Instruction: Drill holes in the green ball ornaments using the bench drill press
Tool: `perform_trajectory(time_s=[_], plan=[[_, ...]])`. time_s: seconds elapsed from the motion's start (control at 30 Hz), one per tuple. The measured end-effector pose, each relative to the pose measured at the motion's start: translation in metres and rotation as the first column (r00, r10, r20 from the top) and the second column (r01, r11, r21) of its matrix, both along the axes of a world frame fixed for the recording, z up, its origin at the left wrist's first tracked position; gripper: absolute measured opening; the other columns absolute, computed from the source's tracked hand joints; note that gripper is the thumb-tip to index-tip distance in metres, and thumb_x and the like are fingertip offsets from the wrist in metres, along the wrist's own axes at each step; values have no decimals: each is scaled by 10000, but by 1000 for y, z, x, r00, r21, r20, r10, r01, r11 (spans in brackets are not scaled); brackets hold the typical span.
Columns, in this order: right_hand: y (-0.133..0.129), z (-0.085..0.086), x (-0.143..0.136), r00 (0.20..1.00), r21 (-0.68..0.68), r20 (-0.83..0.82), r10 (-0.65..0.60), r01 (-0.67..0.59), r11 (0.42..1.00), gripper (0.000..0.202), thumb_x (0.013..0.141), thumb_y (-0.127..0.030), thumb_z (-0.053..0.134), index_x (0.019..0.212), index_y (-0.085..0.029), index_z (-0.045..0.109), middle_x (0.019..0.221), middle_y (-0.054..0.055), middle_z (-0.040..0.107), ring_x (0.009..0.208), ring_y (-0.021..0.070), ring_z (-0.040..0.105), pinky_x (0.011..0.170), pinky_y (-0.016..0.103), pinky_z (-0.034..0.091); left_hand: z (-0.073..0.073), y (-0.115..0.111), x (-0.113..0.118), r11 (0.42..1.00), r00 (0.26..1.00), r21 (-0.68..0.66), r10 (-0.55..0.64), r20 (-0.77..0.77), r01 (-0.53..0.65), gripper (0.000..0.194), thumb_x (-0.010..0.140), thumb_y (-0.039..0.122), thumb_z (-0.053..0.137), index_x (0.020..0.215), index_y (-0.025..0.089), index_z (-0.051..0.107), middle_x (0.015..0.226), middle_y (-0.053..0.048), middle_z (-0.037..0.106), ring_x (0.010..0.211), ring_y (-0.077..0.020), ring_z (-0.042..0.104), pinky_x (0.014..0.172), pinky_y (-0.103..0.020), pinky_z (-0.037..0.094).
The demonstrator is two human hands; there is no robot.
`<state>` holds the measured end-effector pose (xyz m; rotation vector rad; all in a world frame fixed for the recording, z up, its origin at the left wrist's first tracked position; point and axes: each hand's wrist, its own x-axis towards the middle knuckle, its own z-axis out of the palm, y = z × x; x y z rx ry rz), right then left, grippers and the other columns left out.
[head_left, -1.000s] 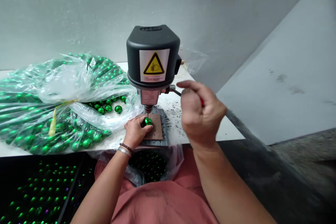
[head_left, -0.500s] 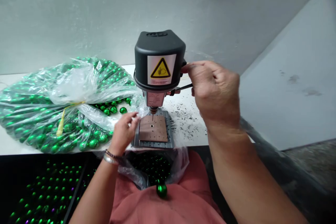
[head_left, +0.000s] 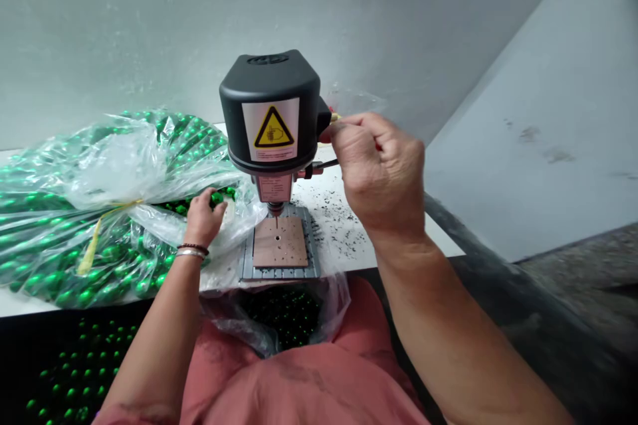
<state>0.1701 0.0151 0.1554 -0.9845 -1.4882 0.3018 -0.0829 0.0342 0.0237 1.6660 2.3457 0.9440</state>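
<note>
A small black bench drill press stands before me, with a warning sticker on its head. My right hand is closed on the feed lever at its right side; the grip end is hidden in my fist. Under the drill bit lies a brown square board with a small hole and dark chips. To the left, my left hand has its thumb and fingers round a shiny green ball at the opening of the plastic-covered ring of balls.
A clear plastic bag of green balls, tied with yellow string, covers the table's left. Dark shavings lie right of the drill. More balls sit in an open bag over my lap, and others below left.
My left hand has moved left from beside the board to the loose balls. A green ball seen above my lap is out of sight. My right hand stays at the lever; the view has shifted.
</note>
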Motion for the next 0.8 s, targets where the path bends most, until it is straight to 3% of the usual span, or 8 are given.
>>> perform_trajectory(time_s=[0.03,0.1,0.17,0.23,0.27,0.47,0.6,0.8], plan=[[0,-1,0,1000,10,0,-1,1,1000,227,837,-266,447,713,-200,624,544,-42,537,545,59,501,555,221,395,9,-11,8,994,977,102,20,211,-43,446,743,362,553,1138,154,537,906,-83,601,803,-191,572,737,-308,462],[1,-2,0,1000,25,-4,-6,6,1000,219,836,-250,449,705,-199,617,564,-38,548,577,65,517,569,220,402,25,-36,28,975,747,223,-157,646,11,429,785,455,489,1120,190,515,859,-41,579,635,-121,538,579,-251,447],[0,-2,-1,1000,35,-7,-14,14,999,215,829,-233,454,691,-195,614,575,-35,554,595,67,521,584,221,408,32,-61,51,957,408,221,-281,869,189,442,765,498,516,1074,183,530,843,-33,568,557,-84,499,514,-228,420],[-1,-1,-1,1000,27,-11,-14,14,1000,218,824,-231,456,682,-189,616,575,-33,551,582,62,511,580,219,404,28,-77,71,932,240,164,-248,939,323,479,749,506,540,1091,171,525,822,-32,572,534,-78,486,486,-222,402],[-2,0,-1,1000,23,-15,-7,7,1000,223,824,-236,453,680,-187,617,580,-32,551,578,59,507,576,215,402,23,-82,79,922,270,114,-225,936,371,484,746,497,550,1100,168,524,786,-22,573,526,-78,481,476,-215,388],[-5,0,1,1000,-1,-13,24,-24,1000,231,828,-273,438,696,-189,608,624,-41,549,584,44,493,587,206,398,-2,-72,96,922,852,-153,-253,458,356,366,714,368,610,1010,159,556,822,-37,630,607,-125,554,571,-247,417],[-4,-2,3,999,6,33,20,-20,1000,234,840,-292,414,705,-198,581,632,-42,538,619,47,513,619,198,426,1,-65,103,915,957,-287,-254,141,285,404,742,409,571,1061,162,561,937,-94,652,829,-217,610,703,-304,441],[-4,-3,4,998,6,54,32,-33,999,286,857,-373,376,719,-200,558,661,-33,539,663,63,538,638,204,464,14,-62,102,888,932,-390,-326,-156,245,367,759,401,537,1049,190,619,1064,-112,611,920,-235,607,791,-303,443]])
